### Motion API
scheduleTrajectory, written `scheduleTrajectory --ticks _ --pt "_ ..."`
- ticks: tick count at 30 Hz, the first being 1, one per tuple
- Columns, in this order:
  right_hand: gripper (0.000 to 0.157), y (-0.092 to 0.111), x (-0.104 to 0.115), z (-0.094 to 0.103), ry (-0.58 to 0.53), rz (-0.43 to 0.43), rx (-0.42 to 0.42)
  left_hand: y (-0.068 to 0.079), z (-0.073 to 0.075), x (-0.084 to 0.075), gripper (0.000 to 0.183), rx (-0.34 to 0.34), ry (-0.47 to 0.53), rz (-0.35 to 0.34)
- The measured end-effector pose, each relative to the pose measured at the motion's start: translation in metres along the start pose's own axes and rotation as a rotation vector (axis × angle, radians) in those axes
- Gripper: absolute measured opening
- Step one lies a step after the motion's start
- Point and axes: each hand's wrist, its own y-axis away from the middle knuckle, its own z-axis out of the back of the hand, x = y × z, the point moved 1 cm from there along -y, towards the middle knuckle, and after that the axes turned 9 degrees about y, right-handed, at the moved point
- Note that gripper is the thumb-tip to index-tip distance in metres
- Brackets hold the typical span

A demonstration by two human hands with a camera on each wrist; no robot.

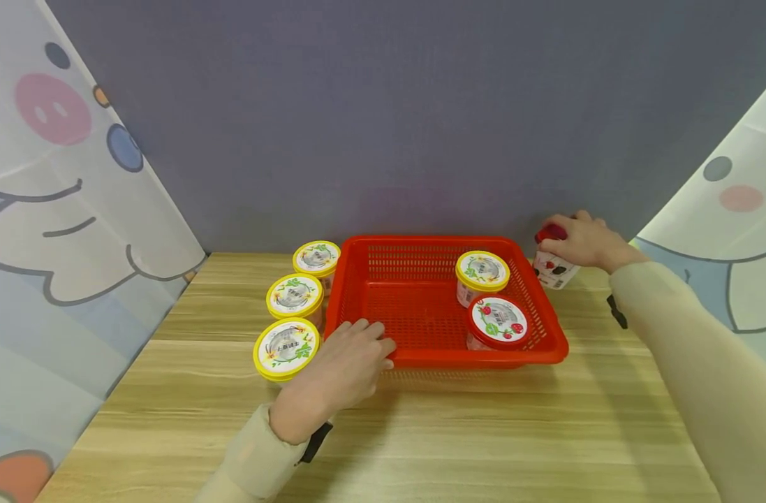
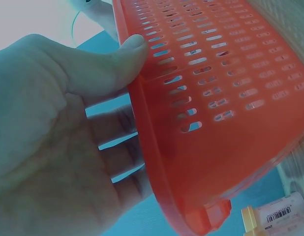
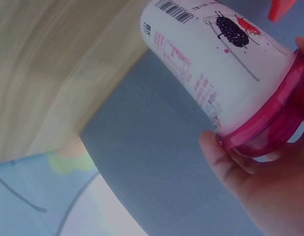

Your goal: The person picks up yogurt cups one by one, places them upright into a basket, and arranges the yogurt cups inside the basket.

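Observation:
My left hand (image 1: pixel 341 363) grips the front left rim of a red plastic basket (image 1: pixel 445 359); in the left wrist view the thumb (image 2: pixel 135 51) lies against the slotted wall, with the other fingers behind the rim. Inside the basket's right side stand a yellow-lidded cup (image 1: pixel 482 271) and, nearer me, a red-lidded cup (image 1: pixel 498 321). Beyond the basket's right side, my right hand (image 1: pixel 586 241) holds a white cup with a dark pink lid (image 3: pixel 226 59) by its lid. Berry pictures and a barcode show on that cup's side in the right wrist view.
Left of the basket, three yellow-lidded cups (image 1: pixel 295 295) stand in a row on the wooden table (image 1: pixel 188 391); the nearest is partly behind my left hand. A grey wall (image 1: pixel 383 126) rises behind the table. Patterned cloths (image 1: pixel 49 244) hang on both sides.

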Motion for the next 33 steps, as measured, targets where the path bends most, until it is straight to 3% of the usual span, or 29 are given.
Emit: scheduleTrajectory --ticks 14,33 --pt "0.058 0.007 0.01 0.023 0.041 0.017 -0.051 -0.001 -0.001 0.001 0.007 0.003 0.01 -0.001" --pt "0.059 0.008 0.033 0.05 0.014 0.016 -0.075 0.0 -0.002 0.003 0.008 0.008 0.02 0.012"
